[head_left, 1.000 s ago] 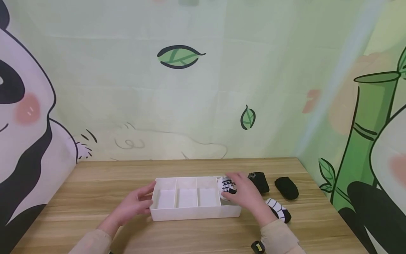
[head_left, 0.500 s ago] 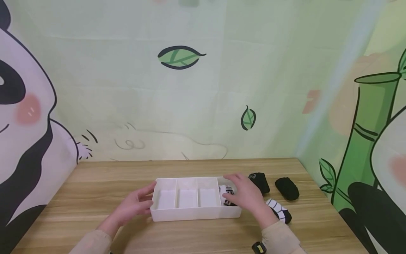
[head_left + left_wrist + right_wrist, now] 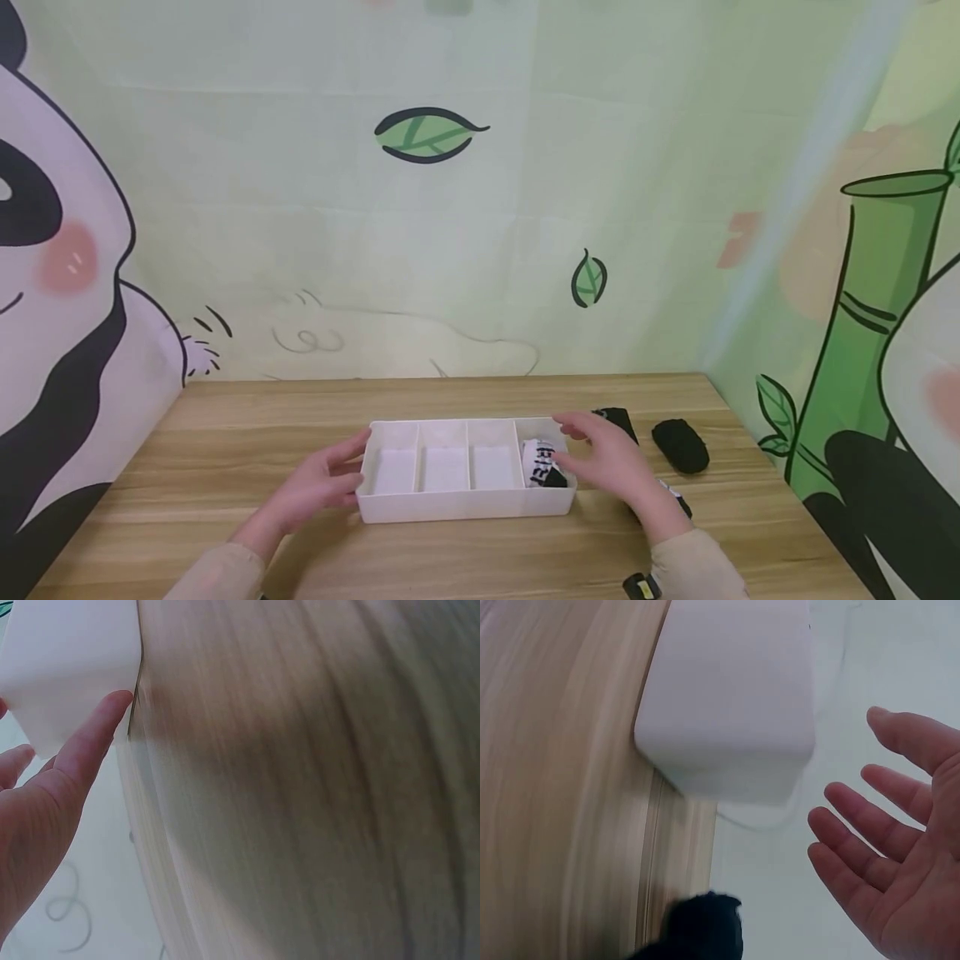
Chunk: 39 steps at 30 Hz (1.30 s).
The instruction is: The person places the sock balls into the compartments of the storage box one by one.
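White plastic makes up the long box [image 3: 465, 505], which sits on the wooden table [image 3: 450, 558] and is split into four compartments in a row. A rolled white sock [image 3: 540, 458] with black lettering and a black patch lies in the compartment at the right end. The left hand [image 3: 324, 479] is at the box's left end, thumb and fingers spread wide and their tips against the end wall. The right hand [image 3: 611, 457] is at the opposite end, beside the lettered sock, fingers wide apart and slightly bent, holding nothing; the right wrist view shows it apart from the box wall. Just behind that hand is a black sock [image 3: 621, 419], partly covered by it. Farther right, on its own, lies a rounded black sock [image 3: 680, 446]. A black-and-white sock [image 3: 681, 500] peeks out from behind the right wrist, mostly hidden. Behind the table, the pale green wall [image 3: 300, 208] carries a painted panda [image 3: 67, 267] on the left and a bamboo stalk [image 3: 855, 350] on the right
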Motion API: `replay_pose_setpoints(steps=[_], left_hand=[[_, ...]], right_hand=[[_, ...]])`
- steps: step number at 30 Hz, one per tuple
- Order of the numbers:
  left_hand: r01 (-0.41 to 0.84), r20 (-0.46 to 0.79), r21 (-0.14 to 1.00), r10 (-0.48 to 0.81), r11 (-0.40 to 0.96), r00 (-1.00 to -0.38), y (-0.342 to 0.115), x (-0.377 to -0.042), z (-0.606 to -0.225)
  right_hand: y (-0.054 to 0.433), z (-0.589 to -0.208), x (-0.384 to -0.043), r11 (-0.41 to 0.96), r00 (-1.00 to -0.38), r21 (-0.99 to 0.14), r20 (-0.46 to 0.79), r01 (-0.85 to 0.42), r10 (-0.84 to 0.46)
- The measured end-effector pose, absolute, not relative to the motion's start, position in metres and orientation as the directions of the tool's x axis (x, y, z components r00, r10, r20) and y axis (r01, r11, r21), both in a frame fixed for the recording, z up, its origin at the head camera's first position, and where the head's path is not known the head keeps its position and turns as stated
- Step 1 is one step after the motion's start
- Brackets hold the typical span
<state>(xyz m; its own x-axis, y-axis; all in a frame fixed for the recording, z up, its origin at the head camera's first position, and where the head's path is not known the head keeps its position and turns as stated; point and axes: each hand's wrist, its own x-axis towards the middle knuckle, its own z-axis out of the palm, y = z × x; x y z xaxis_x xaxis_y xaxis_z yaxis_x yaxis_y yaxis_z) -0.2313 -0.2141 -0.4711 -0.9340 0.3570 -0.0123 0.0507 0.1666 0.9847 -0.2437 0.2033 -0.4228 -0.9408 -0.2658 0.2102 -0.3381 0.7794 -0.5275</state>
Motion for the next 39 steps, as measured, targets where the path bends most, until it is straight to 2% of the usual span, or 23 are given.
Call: replay_pose_setpoints(steps=[8,18,24,31,39], left_hand=[[0.034,-0.026,0.985,0.339,0.170,-0.941,-0.214,-0.233,-0.473],[0.040,-0.022,0.985,0.353,0.169,-0.935,-0.215,-0.234,-0.475],[0.036,-0.029,0.983,0.347,0.181,-0.937,-0.214,-0.234,-0.474],[0.032,-0.036,0.982,0.347,0.186,-0.937,-0.213,-0.233,-0.472],[0.038,-0.031,0.981,0.351,0.188,-0.936,-0.214,-0.234,-0.473]], right_hand=[[0.237,-0.423,-0.241,0.726,-0.918,-0.561,0.232,-0.398,-0.323],[0.272,-0.421,-0.236,0.739,-0.869,-0.462,0.319,-0.491,-0.378],[0.288,-0.420,-0.232,0.717,-0.847,-0.455,0.337,-0.528,-0.411],[0.308,-0.427,-0.232,0.655,-0.775,-0.418,0.404,-0.630,-0.487],[0.327,-0.433,-0.228,0.640,-0.748,-0.388,0.385,-0.663,-0.540]])
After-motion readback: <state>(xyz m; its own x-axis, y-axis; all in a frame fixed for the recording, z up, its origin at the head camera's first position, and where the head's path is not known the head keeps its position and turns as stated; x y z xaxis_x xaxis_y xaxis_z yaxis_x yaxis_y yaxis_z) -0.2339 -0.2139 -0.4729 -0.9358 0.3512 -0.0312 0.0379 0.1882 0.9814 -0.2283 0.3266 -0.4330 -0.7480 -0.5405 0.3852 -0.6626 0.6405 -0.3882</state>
